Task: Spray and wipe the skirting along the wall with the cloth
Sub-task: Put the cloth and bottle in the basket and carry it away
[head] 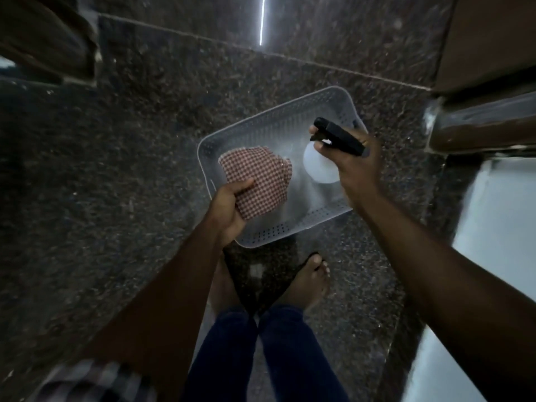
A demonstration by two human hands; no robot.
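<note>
Cloth [258, 181], red checked, is bunched up in the left hand [229, 208], fingers clamped on it, right over the perforated basket [278, 117] on the dark floor [116, 169]. Right hand [352, 161] fingers wrap the spray bottle [320, 166]. Skirting [481, 132] runs along the right.

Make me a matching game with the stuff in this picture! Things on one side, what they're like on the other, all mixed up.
Things:
1. red and white checked cloth
2. spray bottle with black trigger head and white body
3. pale perforated plastic basket
4. bare foot

Descriptions:
A. sits on the dark speckled stone floor
B. gripped in the right hand
C. stands just below the basket in the picture
D. bunched in the left hand

Pairs: 1-D, 2-B, 3-A, 4-C
</note>
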